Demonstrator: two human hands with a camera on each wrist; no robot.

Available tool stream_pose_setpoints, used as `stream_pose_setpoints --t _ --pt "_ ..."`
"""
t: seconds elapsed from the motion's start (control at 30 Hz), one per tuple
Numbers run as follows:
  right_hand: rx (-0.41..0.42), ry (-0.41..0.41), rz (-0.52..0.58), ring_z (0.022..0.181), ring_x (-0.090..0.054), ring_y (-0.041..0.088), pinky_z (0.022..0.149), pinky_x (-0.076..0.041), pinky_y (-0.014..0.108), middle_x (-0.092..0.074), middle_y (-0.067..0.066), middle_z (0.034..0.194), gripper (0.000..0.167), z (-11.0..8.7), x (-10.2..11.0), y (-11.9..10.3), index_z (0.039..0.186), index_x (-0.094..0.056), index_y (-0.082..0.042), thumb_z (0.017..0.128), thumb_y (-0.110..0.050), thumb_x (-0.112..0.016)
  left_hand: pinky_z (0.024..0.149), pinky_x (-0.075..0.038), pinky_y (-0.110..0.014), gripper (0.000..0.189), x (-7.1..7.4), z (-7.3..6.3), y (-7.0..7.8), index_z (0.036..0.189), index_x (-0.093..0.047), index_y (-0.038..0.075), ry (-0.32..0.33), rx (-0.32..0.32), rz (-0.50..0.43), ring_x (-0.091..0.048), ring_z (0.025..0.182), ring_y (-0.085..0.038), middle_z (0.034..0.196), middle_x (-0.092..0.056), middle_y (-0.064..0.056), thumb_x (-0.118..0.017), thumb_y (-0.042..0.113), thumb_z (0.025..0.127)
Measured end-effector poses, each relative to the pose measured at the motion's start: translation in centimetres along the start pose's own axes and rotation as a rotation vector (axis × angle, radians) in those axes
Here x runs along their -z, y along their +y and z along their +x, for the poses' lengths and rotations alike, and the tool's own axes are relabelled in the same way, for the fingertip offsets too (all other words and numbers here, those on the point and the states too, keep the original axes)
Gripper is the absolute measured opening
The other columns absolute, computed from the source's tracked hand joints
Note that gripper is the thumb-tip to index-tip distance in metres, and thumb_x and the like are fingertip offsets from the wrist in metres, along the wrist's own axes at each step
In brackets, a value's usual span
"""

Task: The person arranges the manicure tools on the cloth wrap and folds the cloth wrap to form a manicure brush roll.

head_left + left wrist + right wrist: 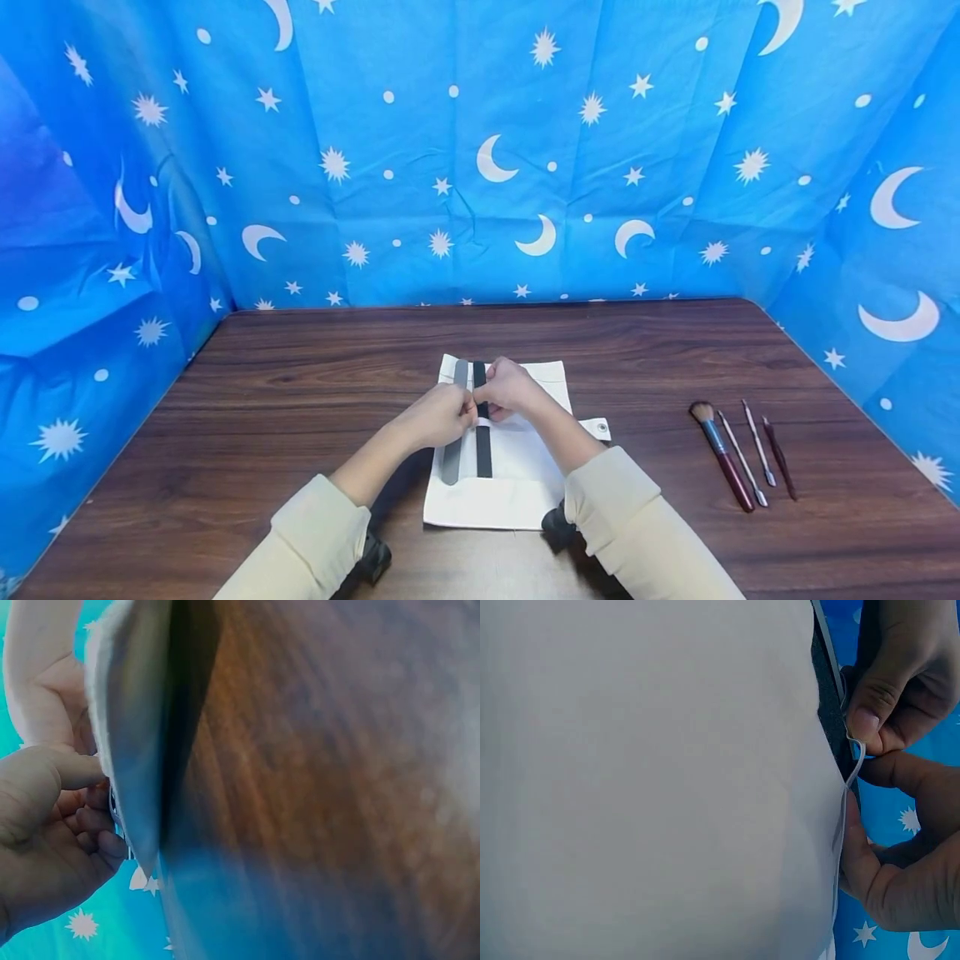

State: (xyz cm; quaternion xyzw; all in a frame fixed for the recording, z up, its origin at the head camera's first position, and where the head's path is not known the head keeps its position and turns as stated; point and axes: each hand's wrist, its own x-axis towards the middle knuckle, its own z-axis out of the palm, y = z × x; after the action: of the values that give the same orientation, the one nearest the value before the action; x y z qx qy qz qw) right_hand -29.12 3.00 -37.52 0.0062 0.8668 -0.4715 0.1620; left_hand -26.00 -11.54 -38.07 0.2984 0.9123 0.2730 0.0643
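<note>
A white fabric holder (517, 504) lies flat on a dark wood-grain table (225, 450), under a person's two bare hands. Left of the holder, behind it and to its right hangs blue cloth (442, 204) printed with white moons, stars and dots.

At the near left of the holder, a cream sleeve (318, 533) is turned back above the left wrist, with a small black device (373, 557) beside the cuff. The left hand (448, 414) reaches over the holder's left edge, fingers curled; its thumb and forefinger pinch a thin white band (483, 423). Beneath this hand, along the holder's left side, runs a long grey file (452, 462), its middle hidden and its two ends showing. Just right of the file and roughly parallel to it, a slim black strip (483, 458) lies on the holder, with the white band crossing it.

The right hand (510, 387) arches over the upper middle of the holder, thumb and forefinger bent in towards the band and strip, fingertips meeting the left hand's. Whether it grips either one cannot be told. Its forearm slants back across the holder's right side to another cream sleeve (637, 517), a second black device (557, 527) below the cuff.

From the holder's right edge sticks out a white tab (588, 429) with a metal snap (602, 427). Well to the right of the holder, four tools lie in a slanting row: a makeup brush (723, 458), two slender metal tools (741, 457) and a thin dark-red tool (780, 458).
</note>
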Motion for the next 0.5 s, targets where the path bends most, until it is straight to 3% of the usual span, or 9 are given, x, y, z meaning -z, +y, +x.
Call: stream_pose_setpoints --t 0.23,0.5 --pt "-0.017 -0.036 0.073 0.052 -0.051 0.017 0.053 -0.051 0.029 -0.049 0.009 0.065 0.041 -0.27 0.11 0.27 0.111 -0.041 0.004 0.076 0.000 -0.061 0.045 -0.032 -0.020 0.020 0.06 0.01 0.04 0.071 -0.059 0.009 -0.009 0.038 -0.023 -0.040 0.048 -0.006 0.056 -0.048 0.005 -0.053 0.003 0.089" --pt "-0.042 -0.070 0.204 0.058 -0.054 0.018 0.052 -0.049 0.025 -0.052 0.011 0.072 0.019 -0.22 0.40 0.55 0.104 -0.044 0.001 0.086 0.003 -0.048 0.045 -0.032 -0.021 0.019 0.02 -0.07 0.00 0.071 -0.061 0.008 -0.012 0.049 -0.046 -0.040 0.048 -0.007 0.054 -0.048 0.004 -0.054 0.003 0.088"
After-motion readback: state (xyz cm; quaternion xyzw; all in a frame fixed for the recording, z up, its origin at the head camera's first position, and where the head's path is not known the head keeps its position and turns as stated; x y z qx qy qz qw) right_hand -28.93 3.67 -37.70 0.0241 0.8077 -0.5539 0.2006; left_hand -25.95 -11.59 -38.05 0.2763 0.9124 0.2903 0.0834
